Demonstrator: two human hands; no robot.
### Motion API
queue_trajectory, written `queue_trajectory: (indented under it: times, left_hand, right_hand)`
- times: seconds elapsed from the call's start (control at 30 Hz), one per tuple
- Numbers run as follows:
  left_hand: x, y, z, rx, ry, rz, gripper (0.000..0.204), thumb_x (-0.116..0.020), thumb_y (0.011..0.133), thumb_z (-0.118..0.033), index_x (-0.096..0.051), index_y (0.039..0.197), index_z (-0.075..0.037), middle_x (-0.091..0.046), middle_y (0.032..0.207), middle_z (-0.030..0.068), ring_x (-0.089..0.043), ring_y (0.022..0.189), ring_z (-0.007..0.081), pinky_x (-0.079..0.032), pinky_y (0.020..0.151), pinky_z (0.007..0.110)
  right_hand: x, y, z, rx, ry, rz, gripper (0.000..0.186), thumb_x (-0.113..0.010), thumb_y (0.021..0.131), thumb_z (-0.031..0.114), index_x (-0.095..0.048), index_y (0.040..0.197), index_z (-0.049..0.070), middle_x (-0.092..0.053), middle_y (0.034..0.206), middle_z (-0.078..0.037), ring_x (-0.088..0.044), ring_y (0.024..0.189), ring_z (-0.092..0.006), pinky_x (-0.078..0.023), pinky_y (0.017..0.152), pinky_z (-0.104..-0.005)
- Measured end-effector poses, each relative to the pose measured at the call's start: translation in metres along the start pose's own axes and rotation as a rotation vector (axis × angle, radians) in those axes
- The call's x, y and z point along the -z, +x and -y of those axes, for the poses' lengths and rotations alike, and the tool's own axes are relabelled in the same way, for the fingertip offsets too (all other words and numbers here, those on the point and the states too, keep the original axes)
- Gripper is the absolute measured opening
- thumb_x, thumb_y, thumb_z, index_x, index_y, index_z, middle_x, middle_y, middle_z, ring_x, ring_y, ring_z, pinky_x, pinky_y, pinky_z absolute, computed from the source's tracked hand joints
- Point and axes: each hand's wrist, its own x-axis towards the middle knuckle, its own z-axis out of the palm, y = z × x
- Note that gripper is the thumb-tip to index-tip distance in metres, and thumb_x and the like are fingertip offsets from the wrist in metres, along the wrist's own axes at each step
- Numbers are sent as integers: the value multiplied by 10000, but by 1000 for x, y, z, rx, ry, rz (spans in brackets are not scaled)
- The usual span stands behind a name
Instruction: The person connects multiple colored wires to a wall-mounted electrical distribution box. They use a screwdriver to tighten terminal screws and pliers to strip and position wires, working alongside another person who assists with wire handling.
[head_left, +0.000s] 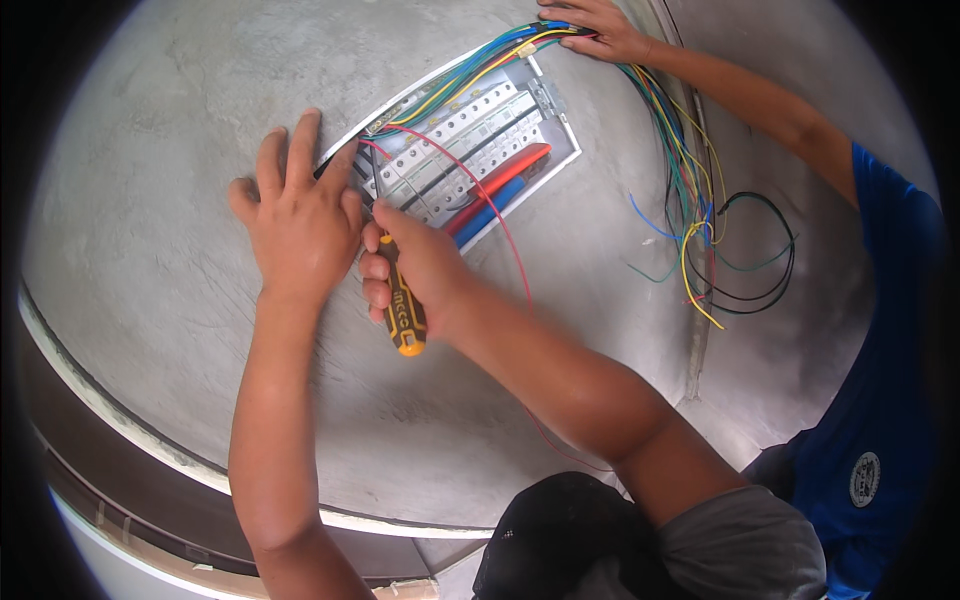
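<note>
My right hand (415,255) is closed round the yellow-and-black handle of a screwdriver (407,315). Its shaft points up into the lower left end of a white electrical distribution box (572,150) set in the wall; the tip is hard to make out. Fingers spread, my left hand (300,220) lies against the wall at the box's left edge, with its thumb side close to the screwdriver. Inside the box run rows of white breakers (455,125). From its left end a loose red wire (512,245) hangs out and curves downward.
A co-worker's hand (605,30) holds a bundle of coloured wires (480,65) at the box's upper corner. Loose wire ends (700,230) dangle at right. Tools with red (515,170) and blue handles (490,212) rest along the box's lower side. A black cap-like shape (570,530) fills the lower middle.
</note>
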Motion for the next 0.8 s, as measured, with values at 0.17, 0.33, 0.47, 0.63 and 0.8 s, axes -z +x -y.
queue_trajectory:
  times: [0.17, 0.33, 0.47, 0.63, 0.8]
  left_hand:
    - [0, 0, 3, -37, -11, -15, 559, -760, 995, -243, -810, 1539, -358, -498, 1833, 5, -458, 1644, 326, -321, 1239, 604]
    - [0, 1, 2, -34, 7, -10, 559, -769, 995, -246, -809, 1540, -364, -505, 1815, 13, -437, 1652, 335, -313, 1244, 614]
    - [1, 2, 0, -25, 4, 15, 556, -778, 994, -248, -812, 1536, -365, -489, 1818, 19, -421, 1657, 343, -311, 1244, 624]
    - [2, 4, -1, -17, 26, 50, 558, -798, 983, -270, -811, 1532, -369, -476, 1825, 18, -403, 1660, 340, -317, 1236, 619]
    - [4, 2, -2, -25, 5, 22, 558, -802, 969, -254, -812, 1518, -350, -476, 1826, 21, -398, 1661, 333, -323, 1224, 611]
  right_hand:
    - [-7, 7, -20, 86, 69, 36, 487, -591, 1204, 653, -593, 1005, 208, -536, 714, 42, -586, 533, -175, -552, 562, -437]
    - [-9, 9, -25, 110, 58, 2, 510, -584, 1201, 678, -586, 1008, 206, -528, 709, 42, -587, 521, -176, -552, 543, -424]
    - [-10, 8, -25, 125, 50, 11, 510, -586, 1201, 678, -580, 1010, 204, -528, 709, 39, -584, 522, -174, -550, 536, -418]
    - [-9, 9, -27, 145, 46, -3, 510, -583, 1204, 673, -580, 1012, 200, -529, 708, 31, -579, 525, -181, -543, 540, -422]
    - [-3, 1, -17, 78, 20, 31, 487, -572, 1221, 628, -609, 1037, 179, -544, 718, 18, -587, 548, -204, -549, 606, -441]
